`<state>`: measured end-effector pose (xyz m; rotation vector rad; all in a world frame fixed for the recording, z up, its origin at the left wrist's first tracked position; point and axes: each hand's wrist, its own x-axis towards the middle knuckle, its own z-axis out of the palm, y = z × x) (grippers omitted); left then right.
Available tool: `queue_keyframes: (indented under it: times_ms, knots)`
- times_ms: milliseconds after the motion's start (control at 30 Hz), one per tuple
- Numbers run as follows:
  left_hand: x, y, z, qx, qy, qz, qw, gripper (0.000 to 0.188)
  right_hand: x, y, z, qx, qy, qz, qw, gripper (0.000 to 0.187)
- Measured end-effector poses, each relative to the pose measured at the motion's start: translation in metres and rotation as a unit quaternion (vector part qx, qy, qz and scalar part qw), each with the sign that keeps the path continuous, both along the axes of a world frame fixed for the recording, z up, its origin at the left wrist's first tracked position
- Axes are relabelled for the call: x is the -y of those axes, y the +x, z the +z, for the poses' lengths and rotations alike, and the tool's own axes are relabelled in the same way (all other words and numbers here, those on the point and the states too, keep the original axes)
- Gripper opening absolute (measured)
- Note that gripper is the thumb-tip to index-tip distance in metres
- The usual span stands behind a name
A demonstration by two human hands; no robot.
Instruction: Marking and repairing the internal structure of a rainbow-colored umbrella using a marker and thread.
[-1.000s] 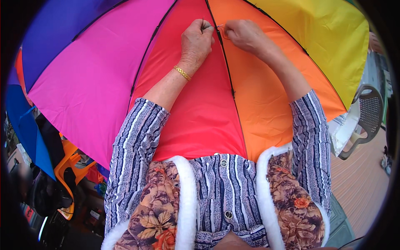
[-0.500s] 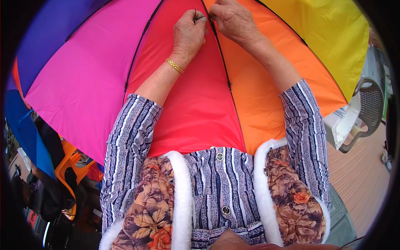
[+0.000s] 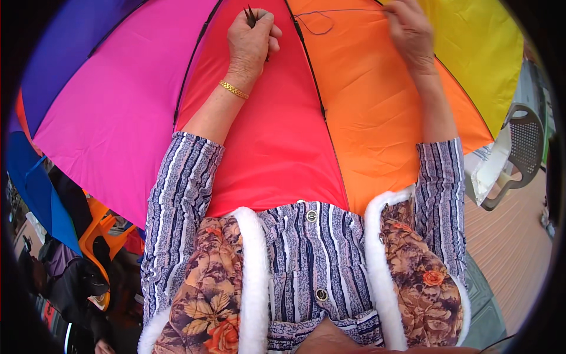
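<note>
An open umbrella (image 3: 259,135) with purple, pink, red, orange and yellow panels spreads across my lap, its inner side with the dark ribs toward me. Over the red panel, my left hand (image 3: 250,44) is closed around small dark thread snips (image 3: 252,17), their points showing above the fingers. My right hand (image 3: 410,38) is raised over the orange panel, fingers pinched on a dark thread (image 3: 348,10). The thread runs taut from near the rib (image 3: 308,62) between red and orange, with a loose loop beside it. Whether a needle is in the right fingers cannot be seen.
At lower left are an orange chair (image 3: 97,236), a blue umbrella panel (image 3: 44,189) and another person's dark sleeve (image 3: 79,295) and hand (image 3: 104,347). A grey perforated chair (image 3: 526,144) with white material beside it stands at the right, on plank-like flooring (image 3: 507,242).
My right hand has moved away from the rib to the right, drawing out the thread. My left hand has shifted slightly left, and the snips now show more clearly.
</note>
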<state>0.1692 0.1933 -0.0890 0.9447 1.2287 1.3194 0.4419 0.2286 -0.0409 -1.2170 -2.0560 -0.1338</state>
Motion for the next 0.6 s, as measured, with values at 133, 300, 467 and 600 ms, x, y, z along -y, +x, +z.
queue_keyframes:
  times_ms: [133,300,467,600]
  knots:
    - [-0.026,-0.027,0.025,-0.002,-0.004,0.001,1.0,0.008,-0.033,0.075,0.026,-0.065,0.115,-0.149,0.98,0.007]
    - [-0.013,-0.052,0.063,0.09,-0.075,-0.045,0.992,0.01,0.003,0.117,0.065,-0.487,-0.159,-0.223,0.829,0.029]
    - [0.003,-0.101,0.14,0.003,-0.092,-0.064,0.994,0.011,-0.001,0.106,0.129,-0.745,-0.295,0.082,0.592,0.026]
    - [-0.009,-0.089,0.125,-0.095,-0.013,-0.018,0.995,0.018,-0.014,0.035,0.167,-0.782,-0.292,0.134,0.534,0.021]
